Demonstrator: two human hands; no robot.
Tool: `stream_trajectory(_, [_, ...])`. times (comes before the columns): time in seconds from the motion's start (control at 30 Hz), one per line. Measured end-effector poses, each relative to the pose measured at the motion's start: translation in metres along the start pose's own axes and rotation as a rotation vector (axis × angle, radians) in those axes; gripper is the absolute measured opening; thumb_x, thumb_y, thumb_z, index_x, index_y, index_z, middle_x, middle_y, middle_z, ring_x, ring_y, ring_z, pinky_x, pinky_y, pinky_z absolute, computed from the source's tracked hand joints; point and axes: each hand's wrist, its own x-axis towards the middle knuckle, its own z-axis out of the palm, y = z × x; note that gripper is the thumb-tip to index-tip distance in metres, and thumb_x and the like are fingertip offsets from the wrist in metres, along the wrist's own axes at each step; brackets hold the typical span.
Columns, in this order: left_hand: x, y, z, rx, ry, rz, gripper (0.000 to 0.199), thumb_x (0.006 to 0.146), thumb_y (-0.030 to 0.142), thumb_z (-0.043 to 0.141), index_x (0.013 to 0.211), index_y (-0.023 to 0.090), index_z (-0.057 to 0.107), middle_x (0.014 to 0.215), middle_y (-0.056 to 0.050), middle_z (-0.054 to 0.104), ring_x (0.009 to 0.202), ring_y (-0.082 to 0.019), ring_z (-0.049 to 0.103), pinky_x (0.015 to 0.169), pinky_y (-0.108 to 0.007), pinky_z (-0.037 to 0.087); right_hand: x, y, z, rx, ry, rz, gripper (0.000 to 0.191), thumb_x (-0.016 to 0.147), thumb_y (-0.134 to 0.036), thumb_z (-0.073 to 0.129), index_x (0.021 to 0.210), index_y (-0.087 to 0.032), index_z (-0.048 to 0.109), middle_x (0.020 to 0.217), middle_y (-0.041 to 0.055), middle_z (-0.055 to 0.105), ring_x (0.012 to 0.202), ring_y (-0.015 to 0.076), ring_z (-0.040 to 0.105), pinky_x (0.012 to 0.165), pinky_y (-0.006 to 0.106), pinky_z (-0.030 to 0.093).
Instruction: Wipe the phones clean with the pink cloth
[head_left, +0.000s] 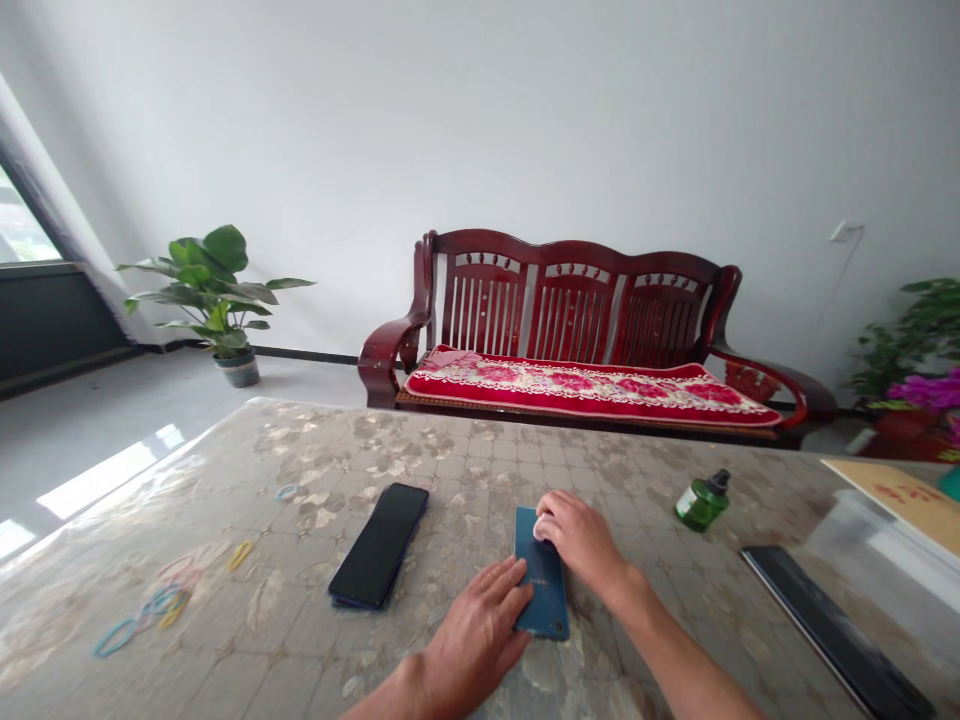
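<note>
A blue phone (550, 592) lies back side up on the patterned tabletop, in front of me. My left hand (480, 625) rests flat at its lower left edge, fingers extended over the side of the phone. Bunched in the fingers of my right hand (574, 530) is a small white wad (544, 527), pressed on the upper part of the phone's back. To the left, a black phone (381, 545) lies screen up, on top of something thin and dark blue. A green bottle (703, 500) with a black top stands to the right.
Colored bands (154, 608) lie on the left of the table (285, 640). At right are a long dark device (832, 625) and a tan board (900, 495). A red wooden bench (570, 300) and potted plants (217, 290) stand beyond.
</note>
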Motion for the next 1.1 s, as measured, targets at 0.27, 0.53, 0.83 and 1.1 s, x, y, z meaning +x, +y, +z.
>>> stream_trajectory(0.27, [-0.001, 0.0, -0.001, -0.014, 0.019, -0.002, 0.04, 0.088, 0.02, 0.063, 0.127, 0.021, 0.055, 0.144, -0.011, 0.052, 0.133, -0.029, 0.049, 0.111, -0.045, 0.041, -0.013, 0.015, 0.028, -0.125, 0.271, -0.193, 0.021, 0.092, -0.007, 0.05, 0.085, -0.022, 0.063, 0.084, 0.0018, 0.064, 0.084, 0.0184, 0.057, 0.079, 0.028, 0.042])
stream_trajectory(0.53, [-0.002, -0.001, 0.003, -0.035, 0.049, 0.004, 0.038, 0.088, 0.021, 0.063, 0.125, 0.021, 0.056, 0.144, -0.011, 0.053, 0.132, -0.028, 0.049, 0.112, -0.045, 0.04, -0.033, 0.01, 0.025, -0.063, 0.179, -0.214, 0.023, 0.093, -0.009, 0.052, 0.101, -0.023, 0.068, 0.098, 0.0033, 0.07, 0.093, 0.0185, 0.062, 0.085, 0.031, 0.049])
stream_trajectory(0.83, [-0.001, 0.001, -0.001, -0.022, 0.015, 0.0, 0.039, 0.086, 0.017, 0.063, 0.124, 0.021, 0.055, 0.144, -0.011, 0.053, 0.133, -0.028, 0.048, 0.112, -0.045, 0.04, -0.048, 0.017, 0.04, -0.072, 0.199, -0.216, 0.04, 0.09, -0.003, 0.042, 0.117, -0.022, 0.064, 0.122, 0.0047, 0.068, 0.115, 0.0198, 0.06, 0.104, 0.039, 0.047])
stream_trajectory(1.1, [-0.001, 0.002, -0.003, -0.021, 0.005, -0.003, 0.039, 0.086, 0.018, 0.062, 0.124, 0.02, 0.054, 0.144, -0.012, 0.052, 0.134, -0.028, 0.048, 0.111, -0.045, 0.04, -0.058, 0.024, 0.047, -0.124, 0.175, -0.242, 0.053, 0.085, -0.002, 0.046, 0.131, -0.024, 0.059, 0.131, 0.0061, 0.064, 0.121, 0.0213, 0.059, 0.103, 0.039, 0.05])
